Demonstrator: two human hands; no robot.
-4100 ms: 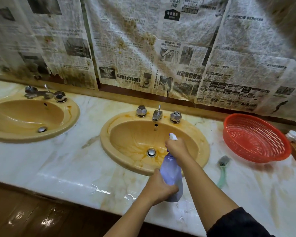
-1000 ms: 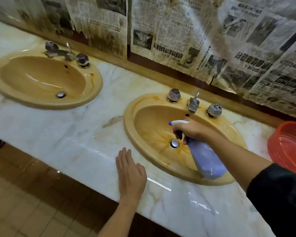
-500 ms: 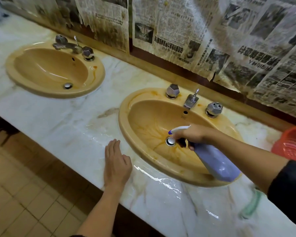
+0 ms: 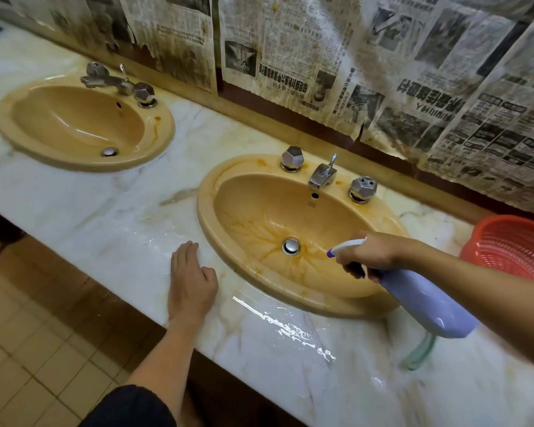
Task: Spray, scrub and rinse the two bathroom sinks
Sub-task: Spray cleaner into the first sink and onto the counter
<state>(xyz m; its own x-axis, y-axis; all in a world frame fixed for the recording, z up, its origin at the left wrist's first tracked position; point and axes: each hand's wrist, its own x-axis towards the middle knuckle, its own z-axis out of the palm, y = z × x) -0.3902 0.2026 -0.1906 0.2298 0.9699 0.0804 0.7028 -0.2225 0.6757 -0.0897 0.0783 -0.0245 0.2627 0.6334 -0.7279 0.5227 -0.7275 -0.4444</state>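
— Hands first: what is each one doing?

— Right hand (image 4: 372,252) is curled round the neck of the spray bottle (image 4: 429,303), with fingers on the trigger; its white nozzle points left over the bowl of the near sink (image 4: 290,229). Left hand (image 4: 191,282) lies flat, fingers straight and together, palm down on the desk (image 4: 105,217) just beside that sink's front-left rim, holding nothing.

— And the bottle itself?

— Lilac body, tilted, its base hanging over the sink's front-right rim.

— How does the near sink look?

— Yellow-tan, with orange-brown streaks running down to the metal drain (image 4: 291,246). Two faceted taps and a spout sit on its back rim.

— The other one?

— The far sink (image 4: 84,124) is well to the left on the same desk, its bowl looking cleaner.

— Anything else about?

— A red basket (image 4: 512,248) at the right edge, a pale green handle (image 4: 418,352) lying under the bottle, wet sheen on the marble, and stained newspaper (image 4: 290,57) covering the wall.
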